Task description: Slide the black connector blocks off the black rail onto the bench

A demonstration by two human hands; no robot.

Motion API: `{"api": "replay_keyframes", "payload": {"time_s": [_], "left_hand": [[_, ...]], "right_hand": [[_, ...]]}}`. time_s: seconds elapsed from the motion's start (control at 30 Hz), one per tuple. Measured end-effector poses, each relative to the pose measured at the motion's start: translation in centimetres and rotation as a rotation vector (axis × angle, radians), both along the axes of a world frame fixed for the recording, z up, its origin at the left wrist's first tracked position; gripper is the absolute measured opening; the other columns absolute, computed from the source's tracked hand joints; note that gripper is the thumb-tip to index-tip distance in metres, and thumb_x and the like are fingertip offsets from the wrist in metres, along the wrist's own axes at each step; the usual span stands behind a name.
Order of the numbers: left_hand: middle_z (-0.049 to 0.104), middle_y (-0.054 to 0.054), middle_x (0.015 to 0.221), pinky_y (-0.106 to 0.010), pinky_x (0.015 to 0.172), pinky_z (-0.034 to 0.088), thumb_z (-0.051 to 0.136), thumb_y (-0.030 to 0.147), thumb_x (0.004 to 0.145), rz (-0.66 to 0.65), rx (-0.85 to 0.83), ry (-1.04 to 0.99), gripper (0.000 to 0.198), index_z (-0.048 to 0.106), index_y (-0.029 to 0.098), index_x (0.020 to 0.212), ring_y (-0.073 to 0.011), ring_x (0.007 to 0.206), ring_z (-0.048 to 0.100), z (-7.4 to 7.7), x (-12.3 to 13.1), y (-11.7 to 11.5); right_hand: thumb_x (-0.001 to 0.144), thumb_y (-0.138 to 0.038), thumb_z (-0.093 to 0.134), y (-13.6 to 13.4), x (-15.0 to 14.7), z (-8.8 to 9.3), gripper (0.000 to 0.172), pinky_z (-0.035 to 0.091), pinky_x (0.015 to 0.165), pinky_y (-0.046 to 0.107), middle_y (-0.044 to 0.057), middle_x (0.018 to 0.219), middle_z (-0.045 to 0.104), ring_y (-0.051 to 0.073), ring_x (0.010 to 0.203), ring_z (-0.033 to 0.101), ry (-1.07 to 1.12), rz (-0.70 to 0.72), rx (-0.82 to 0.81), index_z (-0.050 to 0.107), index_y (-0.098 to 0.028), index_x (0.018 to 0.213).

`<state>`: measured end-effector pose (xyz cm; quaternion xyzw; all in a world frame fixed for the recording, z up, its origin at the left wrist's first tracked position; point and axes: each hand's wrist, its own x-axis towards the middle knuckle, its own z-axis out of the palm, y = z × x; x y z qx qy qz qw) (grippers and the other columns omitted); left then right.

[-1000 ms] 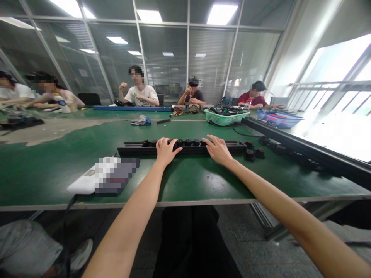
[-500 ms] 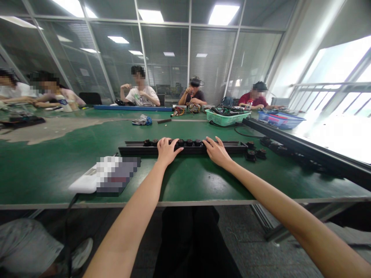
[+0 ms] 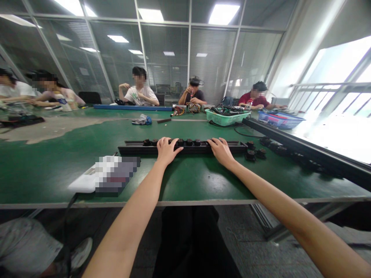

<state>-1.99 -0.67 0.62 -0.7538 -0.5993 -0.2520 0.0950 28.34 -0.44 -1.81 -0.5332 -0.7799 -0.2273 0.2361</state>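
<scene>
Black rail [image 3: 194, 150], long, straight, bearing chunky dark parts [image 3: 189, 142]; left hand [image 3: 166, 151], right hand [image 3: 222, 152] spread.

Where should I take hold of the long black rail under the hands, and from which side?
I'd grip the long black rail near both ends, coming from the near side: it lies crosswise with its long face toward the person, and a row of small black parts crowds its middle. Take care at the right end, where loose black parts sit close.
</scene>
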Motion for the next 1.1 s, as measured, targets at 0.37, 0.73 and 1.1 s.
{"api": "replay_keyframes", "payload": {"time_s": [0.37,0.73,1.1], "left_hand": [[0.058,-0.017,0.149,-0.052,0.128,0.028,0.063,0.06,0.103,0.001,0.014,0.002,0.06,0.066,0.027,0.153,-0.0369,0.147,0.042,-0.2,-0.1,0.3],[0.058,-0.018,0.149,-0.052,0.128,0.029,0.063,0.059,0.103,0.002,0.012,-0.004,0.06,0.066,0.027,0.153,-0.0369,0.146,0.042,-0.2,0.0,0.2],[0.058,-0.017,0.148,-0.053,0.128,0.028,0.063,0.058,0.103,-0.004,0.014,-0.008,0.059,0.066,0.028,0.153,-0.0369,0.146,0.041,-0.3,-0.1,0.3]], "right_hand": [[0.108,-0.015,0.046,1.0,0.8,-0.3,0.042,0.053,0.111,0.043,0.016,0.139,0.074,0.029,0.123,0.07,0.13,0.032,0.003,0.077,-0.021,0.137],[0.108,-0.017,0.049,1.4,0.7,-0.2,0.036,0.052,0.111,0.044,0.016,0.136,0.076,0.029,0.118,0.072,0.164,0.076,0.029,0.079,-0.021,0.128],[0.108,-0.017,0.048,1.2,0.7,-0.3,0.038,0.052,0.112,0.046,0.017,0.135,0.077,0.03,0.121,0.072,0.19,0.092,0.04,0.079,-0.018,0.129]]}}
